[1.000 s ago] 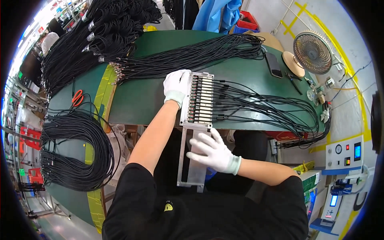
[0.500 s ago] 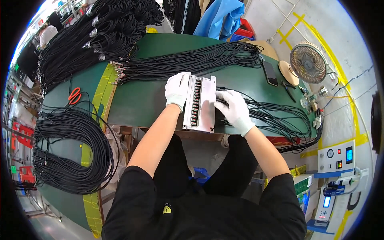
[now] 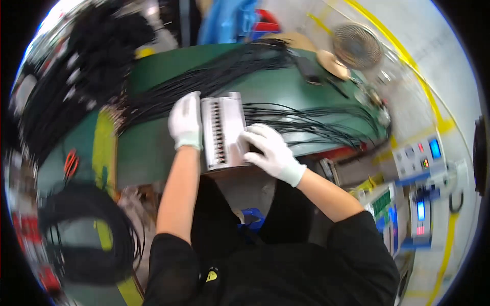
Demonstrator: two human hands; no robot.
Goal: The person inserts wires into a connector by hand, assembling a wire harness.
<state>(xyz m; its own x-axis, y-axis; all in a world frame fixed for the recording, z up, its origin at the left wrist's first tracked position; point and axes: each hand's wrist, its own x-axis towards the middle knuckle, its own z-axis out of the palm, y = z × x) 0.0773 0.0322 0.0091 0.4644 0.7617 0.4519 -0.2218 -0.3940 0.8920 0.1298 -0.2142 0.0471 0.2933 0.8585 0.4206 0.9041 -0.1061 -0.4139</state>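
A silver metal fixture block (image 3: 235,125) with a dark slot holding a row of small connectors lies on the green table in front of me. My left hand (image 3: 186,121), in a white glove, is closed against its left side, fingers together along the edge. At the lower right edge of the block is my right hand (image 3: 271,153), also gloved. Its thumb and bent forefinger are apart, with a gap between them, and nothing shows in it. Black cables (image 3: 316,122) run off to the right from beside the block. Motion blur hides where their near ends sit.
A long cable bundle (image 3: 204,76) lies behind the block. Cable heaps (image 3: 102,46) and a coil (image 3: 87,232) fill the left, near orange-handled scissors (image 3: 71,164). At the far right are a phone (image 3: 308,70), a fan (image 3: 356,47) and a control box (image 3: 417,157).
The whole view has swung, shifting the table and block leftward in the picture. My right hand has moved down along the block's right side, its thumb now apart from the fingers.
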